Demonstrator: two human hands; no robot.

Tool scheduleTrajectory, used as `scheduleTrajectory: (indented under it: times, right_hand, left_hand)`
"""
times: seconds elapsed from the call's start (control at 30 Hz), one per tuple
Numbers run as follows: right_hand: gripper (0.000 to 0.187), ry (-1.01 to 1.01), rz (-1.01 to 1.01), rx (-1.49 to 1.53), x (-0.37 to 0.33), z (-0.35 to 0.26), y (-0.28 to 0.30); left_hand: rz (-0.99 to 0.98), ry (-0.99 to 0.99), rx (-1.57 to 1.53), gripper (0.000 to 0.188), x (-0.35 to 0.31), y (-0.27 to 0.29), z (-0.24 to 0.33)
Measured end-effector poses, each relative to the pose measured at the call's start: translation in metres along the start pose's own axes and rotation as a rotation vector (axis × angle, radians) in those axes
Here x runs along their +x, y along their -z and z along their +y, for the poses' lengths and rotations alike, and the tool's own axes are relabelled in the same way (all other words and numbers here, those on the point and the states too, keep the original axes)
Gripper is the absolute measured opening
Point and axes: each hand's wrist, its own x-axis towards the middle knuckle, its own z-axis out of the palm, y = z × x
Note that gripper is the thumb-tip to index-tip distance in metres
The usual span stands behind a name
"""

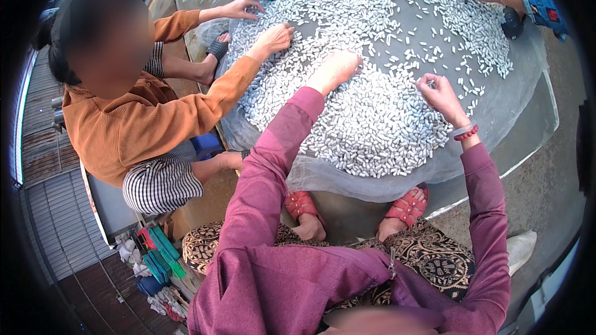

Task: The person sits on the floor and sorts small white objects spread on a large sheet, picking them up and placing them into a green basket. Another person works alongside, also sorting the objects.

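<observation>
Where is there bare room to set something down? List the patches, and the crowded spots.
Bare plastic sheet lies right of the right hand, beyond the scattered pellets, out to the sheet's edge; a strip also runs between the pellet pile and the red sandals. Crowded: the pile around the left hand.

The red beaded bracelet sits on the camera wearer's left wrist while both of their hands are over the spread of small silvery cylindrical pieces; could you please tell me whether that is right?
Not quite: the head view shows the red beaded bracelet on the right wrist. Both the left hand and right hand are indeed over the small silvery cylindrical pieces.
</observation>
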Motion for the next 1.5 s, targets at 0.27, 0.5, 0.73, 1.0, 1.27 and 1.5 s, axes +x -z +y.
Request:
scheduleTrajectory:
  times: [0.27,0.5,0.73,1.0,1.27,1.5]
  right_hand:
    - [0.015,0.035,-0.192,0.569,-0.019,-0.046,0.012]
    - [0.013,0.616,-0.016,-0.668,-0.036,-0.097,-0.049]
    - [0.022,0.742,0.029,-1.158,-0.050,-0.096,-0.065]
    - [0.031,0.758,0.115,-0.512,-0.049,-0.147,-0.039]
    - [0.028,0.604,0.255,-0.501,-0.042,-0.130,0.000]
    - [0.074,0.233,0.267,-0.483,0.050,-0.023,0.053]
  left_hand:
    - [0.163,0.270,-1.507,0.018,-0.034,-0.022,0.009]
    - [0.257,0.585,-2.604,0.031,-0.051,-0.032,0.132]
    - [0.437,0.234,-3.065,0.037,-0.030,-0.021,0.170]
    - [0.622,0.402,-3.244,0.032,-0.010,-0.026,0.095]
    - [0.990,0.020,-2.574,0.077,0.037,0.223,-0.136]
    - [0.161,0.309,-1.523,0.044,0.075,0.117,-0.089]
